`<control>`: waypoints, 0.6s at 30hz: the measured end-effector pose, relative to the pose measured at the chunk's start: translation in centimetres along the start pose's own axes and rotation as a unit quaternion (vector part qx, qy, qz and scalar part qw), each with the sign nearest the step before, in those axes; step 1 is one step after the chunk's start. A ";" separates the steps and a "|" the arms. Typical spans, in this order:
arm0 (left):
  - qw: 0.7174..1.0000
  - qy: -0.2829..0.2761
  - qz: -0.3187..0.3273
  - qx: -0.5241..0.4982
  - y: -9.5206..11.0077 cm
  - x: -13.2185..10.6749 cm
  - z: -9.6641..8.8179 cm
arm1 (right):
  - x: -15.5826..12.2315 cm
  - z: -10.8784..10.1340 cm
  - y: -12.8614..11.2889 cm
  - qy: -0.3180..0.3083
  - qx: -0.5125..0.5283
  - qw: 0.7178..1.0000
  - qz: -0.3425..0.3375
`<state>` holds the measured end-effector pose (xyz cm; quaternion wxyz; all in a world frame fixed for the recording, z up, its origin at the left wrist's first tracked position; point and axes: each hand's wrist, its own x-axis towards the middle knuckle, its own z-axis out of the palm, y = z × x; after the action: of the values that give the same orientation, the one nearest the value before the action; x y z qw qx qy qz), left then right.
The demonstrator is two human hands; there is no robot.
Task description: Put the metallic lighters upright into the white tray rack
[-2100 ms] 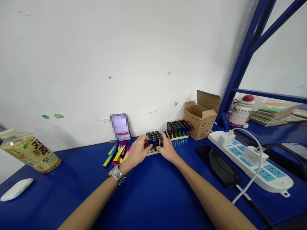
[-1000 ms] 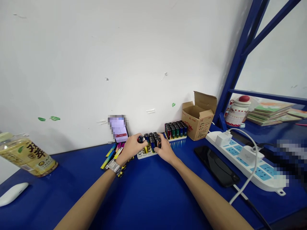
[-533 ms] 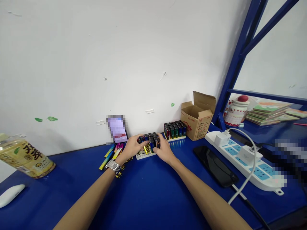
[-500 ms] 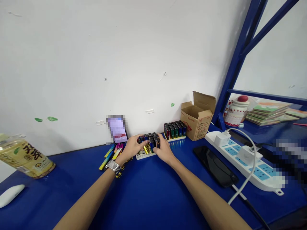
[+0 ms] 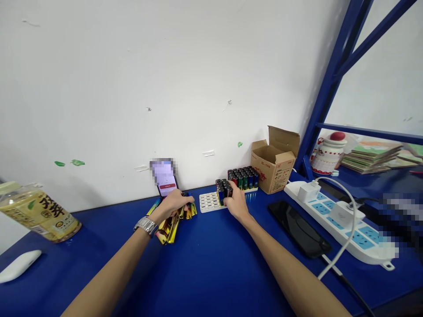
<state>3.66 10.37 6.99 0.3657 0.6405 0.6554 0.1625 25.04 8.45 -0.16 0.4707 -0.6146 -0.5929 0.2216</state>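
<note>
While our left hand (image 5: pixel 173 206) curls over gold lighters (image 5: pixel 170 229), we cannot tell whether its fingers grip; the fingers of our right hand (image 5: pixel 236 203) clamp upright lighters (image 5: pixel 222 192) on a white tray (image 5: pixel 207 202).

Along the back edge of the tabletop (image 5: pixel 198 273), a cardboard box (image 5: pixel 272 165) stands just right of a holed tray (image 5: pixel 208 202), a smartphone (image 5: pixel 299 229) and power strip (image 5: pixel 333 220) lie further right, and a plastic bottle (image 5: pixel 39 211) and computer mouse (image 5: pixel 20 266) lie at the left end.

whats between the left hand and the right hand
In the head view, a white perforated tray lies between the left hand and the right hand.
</note>
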 end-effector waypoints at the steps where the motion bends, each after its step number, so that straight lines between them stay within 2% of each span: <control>1: 1.000 -0.014 0.011 0.024 -0.2 0.1 0.2 | 0.0 0.0 0.0 0.000 -0.002 1.000 0.000; 5: 0.994 -0.020 0.048 0.101 -0.5 0.6 0.9 | 0.0 0.0 0.0 -0.003 -0.008 1.000 0.007; 13: 0.988 0.017 0.043 0.147 -0.4 0.7 0.9 | 0.0 0.0 0.1 -0.003 -0.007 1.000 0.010; 15: 0.979 0.047 0.062 0.188 -0.6 0.5 0.9 | 0.0 0.1 0.2 0.000 -0.006 1.000 0.007; 18: 0.941 0.126 0.108 0.296 -0.7 0.1 1.1 | 0.0 0.2 0.2 -0.002 -0.008 1.000 0.008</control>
<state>3.95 10.10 5.77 0.0544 0.7607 0.6419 0.0792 25.02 8.53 -0.44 0.4627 -0.6222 -0.5911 0.2220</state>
